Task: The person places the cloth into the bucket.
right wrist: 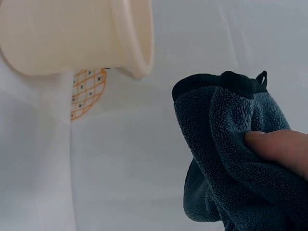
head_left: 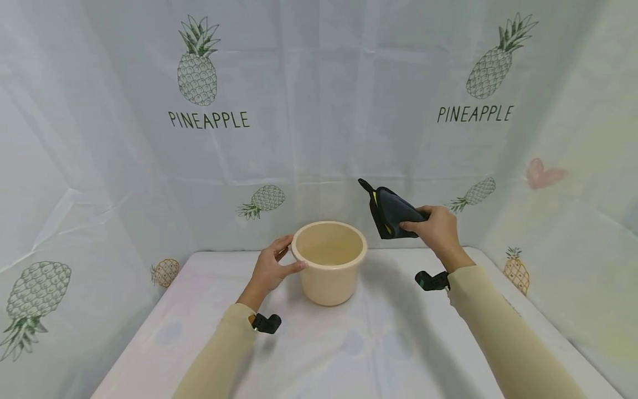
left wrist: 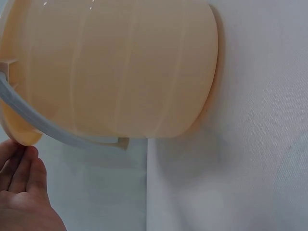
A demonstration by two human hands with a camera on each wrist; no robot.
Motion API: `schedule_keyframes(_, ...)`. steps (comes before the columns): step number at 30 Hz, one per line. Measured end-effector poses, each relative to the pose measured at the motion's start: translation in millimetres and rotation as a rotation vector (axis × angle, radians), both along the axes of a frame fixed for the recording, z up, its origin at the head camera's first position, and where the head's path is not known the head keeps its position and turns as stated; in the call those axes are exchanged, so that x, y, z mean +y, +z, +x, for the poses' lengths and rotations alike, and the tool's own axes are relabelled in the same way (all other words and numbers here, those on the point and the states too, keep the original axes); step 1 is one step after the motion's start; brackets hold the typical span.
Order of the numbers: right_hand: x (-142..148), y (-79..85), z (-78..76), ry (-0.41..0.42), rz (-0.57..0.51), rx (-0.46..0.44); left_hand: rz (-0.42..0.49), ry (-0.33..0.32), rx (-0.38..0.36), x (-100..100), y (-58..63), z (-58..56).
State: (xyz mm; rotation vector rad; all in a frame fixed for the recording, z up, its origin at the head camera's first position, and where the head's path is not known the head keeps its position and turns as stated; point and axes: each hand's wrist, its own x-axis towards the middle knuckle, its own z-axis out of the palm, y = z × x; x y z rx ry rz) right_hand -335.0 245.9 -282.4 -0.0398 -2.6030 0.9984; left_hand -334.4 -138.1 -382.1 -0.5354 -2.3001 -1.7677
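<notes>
A cream plastic bucket (head_left: pixel 329 285) stands upright on the table, with a grey handle (left wrist: pixel 45 122) hanging along its side in the left wrist view. My left hand (head_left: pixel 269 272) holds the bucket at the left of its rim, thumb on the front and fingers farther back. Up and to the right of the bucket, my right hand (head_left: pixel 440 228) pinches a folded dark blue-grey towel (head_left: pixel 399 213). The towel has black edging, a small loop (right wrist: pixel 261 77) at one corner and a bit of yellow-green inside its fold. In the right wrist view, the thumb (right wrist: pixel 279 147) presses on the fluffy cloth.
A pale cloth covers the table (head_left: pixel 209 332). Behind it hangs a white curtain (head_left: pixel 319 138) printed with pineapples, and similar sheets close in both sides. Each wrist carries a small black device (head_left: pixel 266 323).
</notes>
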Motion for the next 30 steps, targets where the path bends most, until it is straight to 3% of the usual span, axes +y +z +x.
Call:
schedule_keyframes(4,-2.5,6.2,1.8,0.011,-0.027,0.0,-0.007,0.017,0.007,-4.8,-16.5,-16.4)
schedule_keyframes(17,-24.6,6.8,0.3,0.037,-0.085,0.008,-0.012,0.025,0.023,-3.8,-18.1,-17.0)
schedule_keyframes(30,-81.7,-1.2,-7.5,0.111,-0.164,-0.001,0.006,0.013,0.043,-2.0,-16.4,-17.1)
